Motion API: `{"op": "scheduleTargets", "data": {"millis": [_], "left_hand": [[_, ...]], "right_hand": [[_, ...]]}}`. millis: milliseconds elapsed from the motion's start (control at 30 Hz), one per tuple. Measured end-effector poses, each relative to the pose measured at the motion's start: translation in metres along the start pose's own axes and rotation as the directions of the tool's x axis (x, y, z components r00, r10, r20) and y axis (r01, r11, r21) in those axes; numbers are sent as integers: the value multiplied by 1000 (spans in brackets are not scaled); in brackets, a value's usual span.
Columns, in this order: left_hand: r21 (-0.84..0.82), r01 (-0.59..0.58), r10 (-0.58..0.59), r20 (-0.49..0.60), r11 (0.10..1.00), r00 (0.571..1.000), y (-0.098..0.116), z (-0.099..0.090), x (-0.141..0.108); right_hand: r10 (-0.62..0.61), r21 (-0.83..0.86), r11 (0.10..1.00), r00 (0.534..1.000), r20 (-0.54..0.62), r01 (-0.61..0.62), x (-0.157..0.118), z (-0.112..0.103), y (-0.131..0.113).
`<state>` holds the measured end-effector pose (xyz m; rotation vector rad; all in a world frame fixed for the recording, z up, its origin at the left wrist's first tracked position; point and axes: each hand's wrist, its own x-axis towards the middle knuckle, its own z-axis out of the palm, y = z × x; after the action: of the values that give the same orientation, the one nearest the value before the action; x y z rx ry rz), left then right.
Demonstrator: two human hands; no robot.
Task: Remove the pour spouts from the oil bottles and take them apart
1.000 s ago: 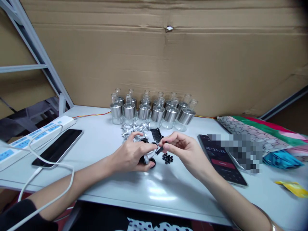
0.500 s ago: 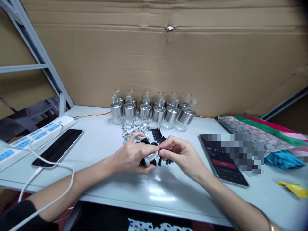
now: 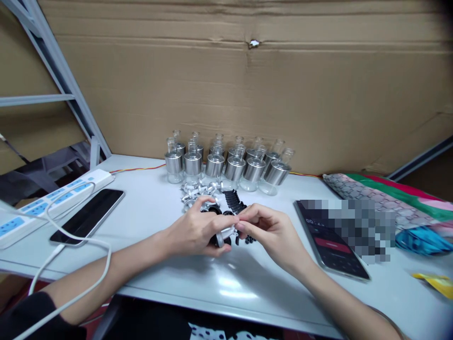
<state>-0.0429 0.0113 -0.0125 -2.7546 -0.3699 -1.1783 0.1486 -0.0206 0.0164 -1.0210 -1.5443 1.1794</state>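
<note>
My left hand (image 3: 203,228) is closed around a small silver spout-like part (image 3: 225,233), with black round pieces (image 3: 226,242) beside it under the fingers. At the tip of that part, my right hand (image 3: 271,231) pinches with thumb and forefinger; whatever sits between these fingertips is too small or hidden to name. Just beyond the hands lie a pile of silver metal parts (image 3: 193,191) and a row of black strip-like pieces (image 3: 233,200). More small black pieces (image 3: 249,239) show below the right fingers.
Several glass bottles with metal sleeves (image 3: 215,165) stand in two rows at the back. A dark phone (image 3: 88,215), a white cable (image 3: 106,245) and a power strip (image 3: 42,208) lie left. Another phone (image 3: 329,243), colourful bags (image 3: 382,198) and a yellow packet (image 3: 437,284) are right.
The whole view has shifted slightly, so things appear a little further right. Both hands keep nearly the same grip, the fingertips still meeting at the silver part.
</note>
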Motion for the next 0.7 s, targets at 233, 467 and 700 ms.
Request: {"op": "scheduleTargets", "data": {"millis": [233,467,700], "left_hand": [[66,84,-84,0,994,996,-1,-4,1],[161,86,-90,17,983,996,1,-4,3],[135,80,-78,-18,988,997,-3,-3,2]], "right_hand": [[25,70,997,999,20,-26,1,-3,2],[112,120,986,992,52,-118,5,-4,1],[149,164,972,982,116,-167,6,-4,0]]}}
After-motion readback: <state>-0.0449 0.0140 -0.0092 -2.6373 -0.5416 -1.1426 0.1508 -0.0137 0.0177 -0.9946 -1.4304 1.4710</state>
